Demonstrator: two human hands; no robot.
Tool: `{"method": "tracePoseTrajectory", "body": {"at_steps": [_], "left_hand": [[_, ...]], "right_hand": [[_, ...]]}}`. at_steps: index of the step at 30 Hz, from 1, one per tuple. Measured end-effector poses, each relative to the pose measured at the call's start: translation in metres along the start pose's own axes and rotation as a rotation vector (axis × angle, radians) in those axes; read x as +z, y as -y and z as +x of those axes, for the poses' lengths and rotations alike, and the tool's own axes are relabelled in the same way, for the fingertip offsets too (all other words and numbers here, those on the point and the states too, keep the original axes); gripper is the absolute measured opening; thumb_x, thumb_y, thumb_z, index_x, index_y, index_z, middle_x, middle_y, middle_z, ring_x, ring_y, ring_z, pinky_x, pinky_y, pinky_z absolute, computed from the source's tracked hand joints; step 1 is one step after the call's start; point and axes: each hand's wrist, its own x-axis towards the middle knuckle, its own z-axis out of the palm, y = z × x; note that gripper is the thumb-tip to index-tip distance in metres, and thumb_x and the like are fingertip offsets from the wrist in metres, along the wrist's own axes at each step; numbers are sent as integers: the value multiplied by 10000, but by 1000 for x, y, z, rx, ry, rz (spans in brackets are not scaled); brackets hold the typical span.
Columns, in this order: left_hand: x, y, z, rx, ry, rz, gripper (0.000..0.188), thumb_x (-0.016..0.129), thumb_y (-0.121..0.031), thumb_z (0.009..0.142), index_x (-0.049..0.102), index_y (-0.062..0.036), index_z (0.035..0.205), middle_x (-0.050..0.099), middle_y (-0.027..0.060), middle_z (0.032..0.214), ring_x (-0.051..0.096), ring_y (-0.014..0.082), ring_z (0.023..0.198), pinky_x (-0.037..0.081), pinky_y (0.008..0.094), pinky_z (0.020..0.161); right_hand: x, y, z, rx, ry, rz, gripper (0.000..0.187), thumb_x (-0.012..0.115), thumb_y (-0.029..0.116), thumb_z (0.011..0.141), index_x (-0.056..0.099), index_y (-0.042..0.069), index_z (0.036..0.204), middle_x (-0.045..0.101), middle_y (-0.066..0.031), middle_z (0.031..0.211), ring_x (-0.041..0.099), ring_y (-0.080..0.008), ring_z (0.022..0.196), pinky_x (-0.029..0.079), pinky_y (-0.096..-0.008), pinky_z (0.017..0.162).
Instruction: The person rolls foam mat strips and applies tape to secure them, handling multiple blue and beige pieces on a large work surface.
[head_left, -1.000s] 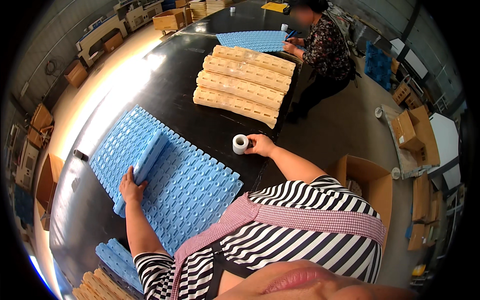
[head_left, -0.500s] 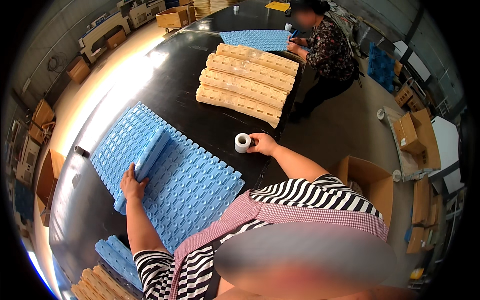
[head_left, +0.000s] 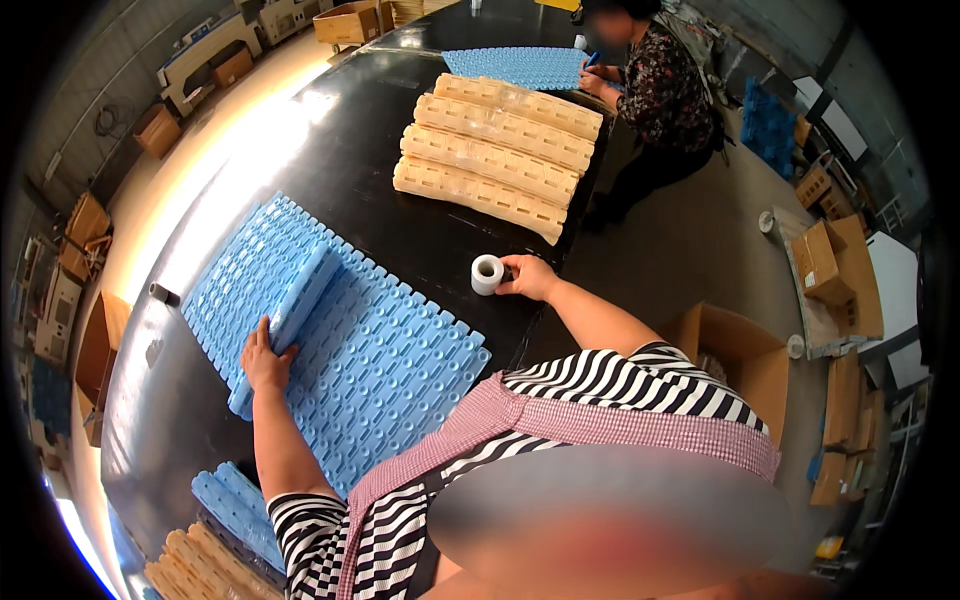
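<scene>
A light blue plastic mat (head_left: 385, 365), covered in rows of round bumps, lies on the black table. Part of it is folded over into a thick raised strip (head_left: 305, 290). My left hand (head_left: 267, 362) grips the near end of that strip, thumb on one side and fingers along the other. To the right of the mat, my right hand (head_left: 530, 277) is closed on the side of a roll of whitish tape (head_left: 487, 274), whose open core faces up. The fingers beyond the roll's side are partly hidden.
Several rolled cream mats (head_left: 490, 155) lie side by side farther up the black table (head_left: 370, 215). A small dark tube (head_left: 164, 295) sits at the left edge. Blue rolls (head_left: 238, 515) and cream rolls (head_left: 205, 565) are at lower left. A co-worker (head_left: 660, 95) handles another blue mat (head_left: 515, 68).
The view has shifted slightly. Both hands keep their hold on the mat and the tape roll, with hardly any movement. The co-worker's hands stay at the far mat.
</scene>
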Motion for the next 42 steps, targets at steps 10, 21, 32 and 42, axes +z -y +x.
{"method": "tracePoseTrajectory", "body": {"at_steps": [10,21,32,42], "left_hand": [[-5,-3,-2,-18,43,4,884,874,-281,732,465,-243,1515,593,92,1389,532,317,1312,375,438,1108],[1,3,0,-11,19,8,900,889,-291,709,479,-240,1508,609,94,1365,544,313,1297,373,448,1101],[0,2,1,1,20,42,917,894,-313,712,465,-232,1519,607,115,1379,563,335,1283,420,456,1081],[-3,-1,0,1,27,34,912,897,-309,709,472,-229,1512,605,114,1384,562,328,1290,419,446,1090]], "right_hand": [[1,0,-3,-25,-33,19,600,940,227,689,726,152,1244,610,57,762,515,-84,677,428,-268,645],[-7,16,-5,61,27,-13,600,920,249,691,718,165,1250,759,-34,1050,697,-170,960,520,-310,879],[-7,13,-5,75,12,-87,627,916,327,675,720,196,1256,753,-41,1005,699,-193,930,526,-325,861],[-6,12,-5,83,6,-91,622,917,327,673,725,202,1251,743,-41,973,690,-190,902,518,-323,841]]}}
